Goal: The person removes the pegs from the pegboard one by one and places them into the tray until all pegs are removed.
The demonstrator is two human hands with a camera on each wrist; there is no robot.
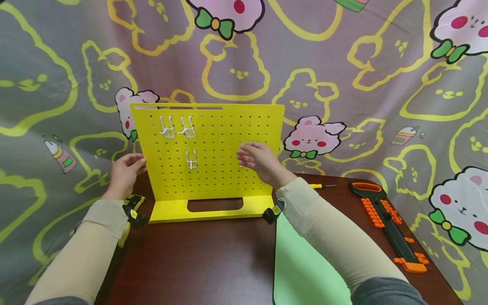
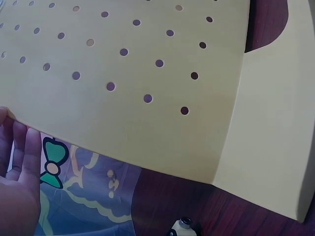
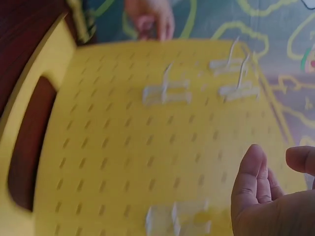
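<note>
A yellow pegboard (image 1: 213, 169) stands upright on its foot on the dark table. My left hand (image 1: 125, 173) holds its left edge, thumb at the front; in the left wrist view the fingers (image 2: 30, 152) lie along that edge. Two white wire hooks (image 1: 187, 127) sit side by side at the upper left of the board, and a third white hook (image 1: 191, 159) is lower. My right hand (image 1: 261, 163) hovers before the board's right side, fingers extended, thumb apart, holding nothing visible. Another white hook (image 3: 178, 219), on the board beside it, is mostly hidden in the head view.
A light green mat (image 1: 301, 262) lies under my right forearm. Behind it is a yellow-handled screwdriver (image 1: 318, 186). A black and orange tool-shaped rack (image 1: 392, 228) lies at the right. Some black and yellow object (image 1: 135, 202) is partly hidden by my left wrist. Patterned cloth (image 1: 236, 55) hangs behind.
</note>
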